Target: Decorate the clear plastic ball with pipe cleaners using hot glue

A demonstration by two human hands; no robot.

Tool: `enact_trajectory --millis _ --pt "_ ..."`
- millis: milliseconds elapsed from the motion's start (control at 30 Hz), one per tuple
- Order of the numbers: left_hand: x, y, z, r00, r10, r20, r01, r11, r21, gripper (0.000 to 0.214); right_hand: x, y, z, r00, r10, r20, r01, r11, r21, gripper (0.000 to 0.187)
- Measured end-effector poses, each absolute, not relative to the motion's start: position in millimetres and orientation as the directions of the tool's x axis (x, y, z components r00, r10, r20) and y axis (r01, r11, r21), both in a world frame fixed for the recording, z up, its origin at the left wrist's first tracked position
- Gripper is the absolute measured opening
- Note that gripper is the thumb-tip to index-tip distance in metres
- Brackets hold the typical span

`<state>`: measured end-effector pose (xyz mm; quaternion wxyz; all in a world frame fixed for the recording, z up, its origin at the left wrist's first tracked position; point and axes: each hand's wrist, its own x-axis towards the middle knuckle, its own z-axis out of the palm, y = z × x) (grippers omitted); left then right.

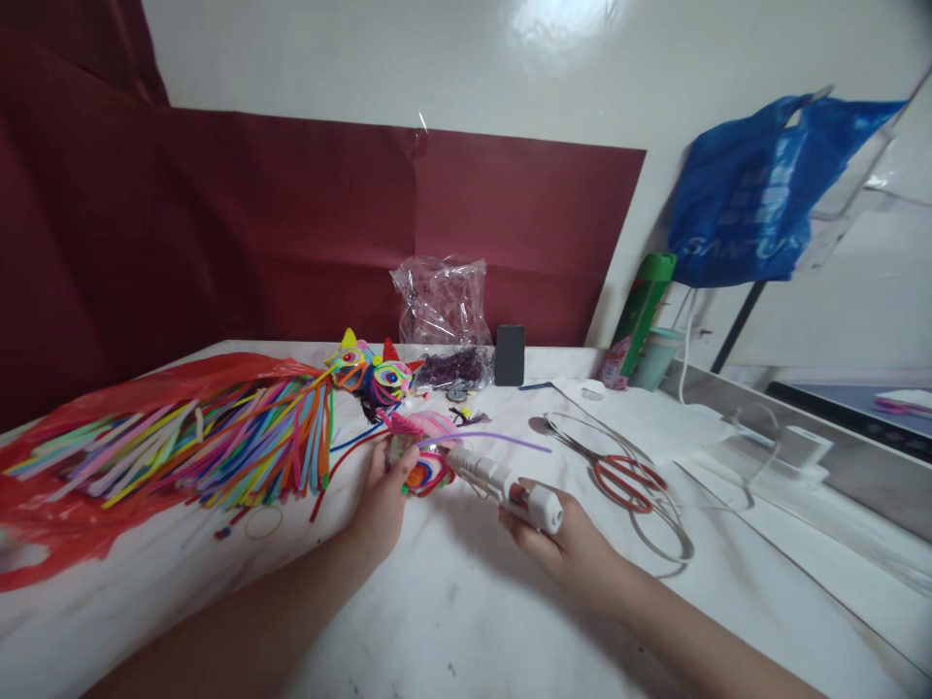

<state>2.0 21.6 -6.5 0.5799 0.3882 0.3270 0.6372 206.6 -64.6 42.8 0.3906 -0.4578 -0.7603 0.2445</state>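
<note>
Left of the red-handled scissors (620, 478), both hands meet over the white worktop (451, 612). The left hand (380, 505) has its fingers curled round a small coiled piece (428, 473) of bright fuzzy wire, thumb on top, and holds it just off the surface. The right hand (566, 536), the nearer of the two to the scissors, is wrapped tight round the grip of a white glue gun (502, 481).

The gun's long axis runs from that hand up and leftward, away from the scissors, with its nozzle pointing straight at the coiled piece. The tip is at the piece's right edge; whether it touches I cannot tell. A purple wire (510, 441) trails from the piece toward the scissors, just above the gun's barrel.

Farther left of the scissors, beyond the hands, a fan of coloured wires (218, 442) lies on a red plastic bag (50, 534), with two finished wire faces (375, 377) at its top end.
</note>
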Motion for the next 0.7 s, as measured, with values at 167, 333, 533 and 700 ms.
enact_trajectory --millis 167,333,533,700 --pt "2.2 22.4 -7.0 -0.046 0.992 0.118 -0.486 -0.125 0.865 0.05 205.7 -64.9 42.7 -0.297 0.883 0.363 0.498 0.468 -0.73 0.009" --pt "2.4 20.8 -5.3 -0.041 0.993 0.109 -0.488 -0.115 0.865 0.05 205.1 -65.5 43.5 -0.281 0.879 0.386 0.491 0.477 -0.729 0.008" --pt "1.9 20.7 -5.0 -0.054 0.994 0.099 -0.482 -0.112 0.869 0.048 206.2 -65.5 44.8 -0.296 0.876 0.382 0.499 0.483 -0.72 0.009" --pt "2.5 20.2 -3.8 -0.049 0.991 0.126 -0.481 -0.134 0.867 0.05 206.2 -65.0 43.5 -0.284 0.88 0.381 0.505 0.475 -0.72 0.009"
